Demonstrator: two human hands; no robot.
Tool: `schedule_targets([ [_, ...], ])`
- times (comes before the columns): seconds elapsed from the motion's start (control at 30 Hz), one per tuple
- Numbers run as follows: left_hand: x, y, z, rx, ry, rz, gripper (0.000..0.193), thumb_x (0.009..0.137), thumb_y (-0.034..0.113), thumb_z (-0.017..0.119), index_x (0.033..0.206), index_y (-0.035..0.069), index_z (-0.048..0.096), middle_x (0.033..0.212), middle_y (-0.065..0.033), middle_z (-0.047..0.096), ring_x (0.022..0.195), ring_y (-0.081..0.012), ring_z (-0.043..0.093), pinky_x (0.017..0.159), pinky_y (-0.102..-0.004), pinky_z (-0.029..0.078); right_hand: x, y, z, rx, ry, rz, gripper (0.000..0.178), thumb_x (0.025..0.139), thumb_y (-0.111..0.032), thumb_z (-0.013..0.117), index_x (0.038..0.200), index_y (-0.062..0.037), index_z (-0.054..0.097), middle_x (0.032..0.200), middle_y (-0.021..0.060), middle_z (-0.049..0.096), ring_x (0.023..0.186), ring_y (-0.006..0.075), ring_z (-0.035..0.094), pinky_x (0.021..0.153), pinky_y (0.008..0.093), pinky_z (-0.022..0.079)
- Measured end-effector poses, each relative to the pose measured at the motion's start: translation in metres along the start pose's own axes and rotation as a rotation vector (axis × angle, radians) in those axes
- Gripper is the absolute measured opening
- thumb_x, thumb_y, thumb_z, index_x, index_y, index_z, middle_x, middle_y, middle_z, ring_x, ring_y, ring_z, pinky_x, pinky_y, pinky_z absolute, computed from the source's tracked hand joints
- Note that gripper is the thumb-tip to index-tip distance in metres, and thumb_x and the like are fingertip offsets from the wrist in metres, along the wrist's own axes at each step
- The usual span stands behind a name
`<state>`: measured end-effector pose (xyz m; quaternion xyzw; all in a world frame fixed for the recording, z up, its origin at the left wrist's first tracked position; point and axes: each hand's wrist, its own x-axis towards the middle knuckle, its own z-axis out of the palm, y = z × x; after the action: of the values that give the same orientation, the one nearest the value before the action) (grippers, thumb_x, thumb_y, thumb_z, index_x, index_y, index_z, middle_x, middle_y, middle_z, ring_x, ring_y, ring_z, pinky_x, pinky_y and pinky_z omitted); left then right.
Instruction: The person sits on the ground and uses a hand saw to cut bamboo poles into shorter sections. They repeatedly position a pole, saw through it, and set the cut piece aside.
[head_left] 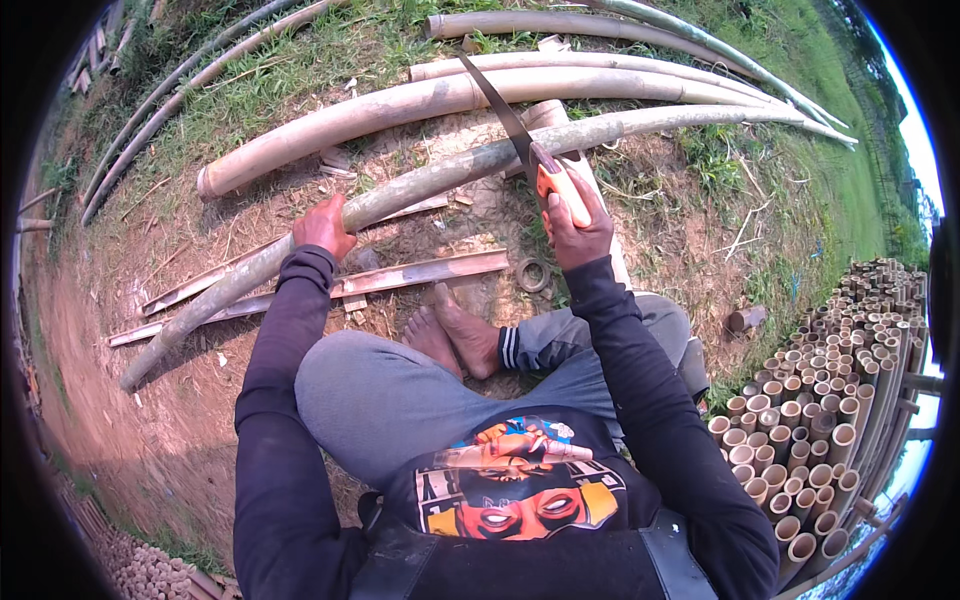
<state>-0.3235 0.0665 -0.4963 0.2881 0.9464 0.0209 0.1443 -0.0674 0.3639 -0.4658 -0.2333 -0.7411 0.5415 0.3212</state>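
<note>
A long grey-green bamboo pole (440,174) runs from the lower left up to the far right in front of me. My left hand (325,228) is closed around it, left of the middle. In my right hand (577,225) is the orange-and-white handle of a hand saw (507,117). Its dark blade points up and to the left, crossing over the pole near the handle. Whether the teeth touch the bamboo I cannot tell. Under the pole, near the saw, stands a short thick bamboo piece (545,115).
Beyond lies a thick pale bamboo pole (380,112), with several more behind it. Split bamboo strips (420,272) rest on the dirt near my bare feet (450,330). A bamboo ring (533,274) lies beside them. Many cut bamboo tubes (800,430) are stacked at the right.
</note>
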Motion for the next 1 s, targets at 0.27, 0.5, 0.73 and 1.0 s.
schedule_targets([
  [0.27,0.003,-0.005,0.009,0.012,0.027,0.014,0.061,0.072,0.023,0.088,0.125,0.011,0.061,0.116,-0.0142,0.071,0.114,-0.0333,0.068,0.097,-0.0479,0.052,-0.17,-0.077,-0.104,-0.007,-0.008,0.227,0.058,0.1,-0.029,0.068,0.144,0.0057,0.051,0.113,0.0127,0.071,0.063,0.0047,0.057,0.058,0.0202,0.049],
  [0.5,0.001,-0.001,0.0,0.001,0.012,0.007,0.058,0.072,0.023,0.087,0.123,0.012,0.062,0.112,-0.0138,0.072,0.112,-0.0319,0.069,0.096,-0.0487,0.052,0.011,-0.012,-0.002,0.044,-0.082,0.103,0.045,0.1,-0.014,0.069,0.14,0.0012,0.057,0.107,0.0062,0.068,0.074,0.0051,0.061,0.061,0.0215,0.05],
  [0.73,0.002,-0.002,0.002,-0.001,-0.016,-0.011,0.059,0.073,0.022,0.087,0.125,0.012,0.062,0.115,-0.013,0.071,0.114,-0.0325,0.068,0.098,-0.048,0.052,-0.14,-0.049,-0.096,-0.08,-0.042,0.14,0.057,0.1,-0.029,0.069,0.144,0.0039,0.052,0.112,0.0137,0.071,0.065,0.0062,0.059,0.06,0.0226,0.052],
  [1.0,0.003,-0.002,0.004,-0.009,0.013,0.003,0.062,0.072,0.019,0.087,0.127,0.012,0.061,0.12,-0.0136,0.071,0.114,-0.0331,0.068,0.098,-0.0464,0.052,-0.005,-0.007,-0.009,-0.209,0.01,-0.26,0.043,0.1,-0.017,0.069,0.136,0.0049,0.059,0.112,0.0072,0.069,0.076,0.0065,0.061,0.065,0.0222,0.052],
])
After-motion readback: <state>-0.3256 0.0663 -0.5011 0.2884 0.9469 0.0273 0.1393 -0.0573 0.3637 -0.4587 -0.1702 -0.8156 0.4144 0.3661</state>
